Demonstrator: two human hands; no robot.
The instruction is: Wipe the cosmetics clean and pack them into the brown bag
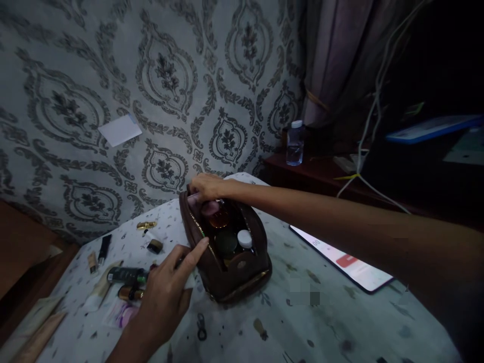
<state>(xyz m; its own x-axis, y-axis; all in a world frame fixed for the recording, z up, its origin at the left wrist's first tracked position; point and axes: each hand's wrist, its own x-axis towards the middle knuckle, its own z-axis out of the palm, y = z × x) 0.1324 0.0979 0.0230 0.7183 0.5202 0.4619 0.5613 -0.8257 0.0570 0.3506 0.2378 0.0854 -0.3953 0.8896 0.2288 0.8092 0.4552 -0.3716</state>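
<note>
A brown toiletry bag [242,275] with a gold zipper stands unzipped on the table. Inside it are a bottle of amber liquid [219,219], a white-capped container [245,239] and a dark round-lidded item [226,244]. My right hand [207,186] reaches across to the bag's far end, its fingers curled down at the opening beside something pale pink; what they hold is hidden. Against the bag's left side, my left hand [168,287] has its index finger stretched out to the zipper edge, with the thumb apart and nothing visible in it.
Left of the bag lie a gold tube [146,225], a small dark-based bottle [154,245], a dark green bottle [123,276] and several other cosmetics. A lit phone [344,259] lies under my right forearm. A water bottle [295,143] stands on a dark red surface behind.
</note>
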